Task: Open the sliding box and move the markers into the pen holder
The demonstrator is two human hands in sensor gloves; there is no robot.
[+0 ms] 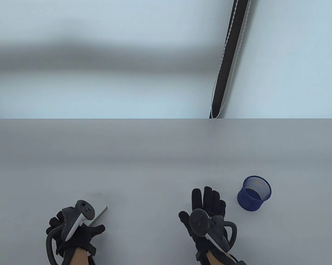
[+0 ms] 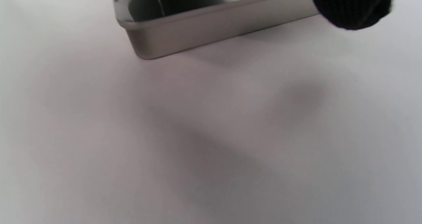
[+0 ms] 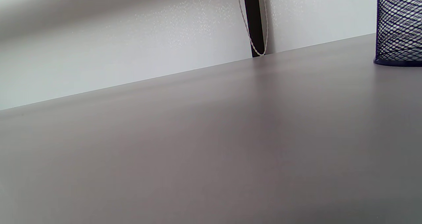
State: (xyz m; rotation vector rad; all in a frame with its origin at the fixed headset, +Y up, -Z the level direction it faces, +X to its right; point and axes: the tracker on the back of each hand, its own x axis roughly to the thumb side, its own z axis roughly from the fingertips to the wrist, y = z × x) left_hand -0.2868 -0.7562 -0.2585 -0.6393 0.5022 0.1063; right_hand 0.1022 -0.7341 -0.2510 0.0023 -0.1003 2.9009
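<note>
Grey table (image 1: 154, 154) (pale wall behind); left hand (image 1: 72, 229) grips box (image 2: 211, 29), right hand (image 1: 207, 215) flat.

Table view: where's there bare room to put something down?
The whole far half of the table is bare, back to its far edge, as is the middle stretch between the left hand on the white box and the right hand. It is tight only between the right hand and the blue mesh pen holder.
</note>
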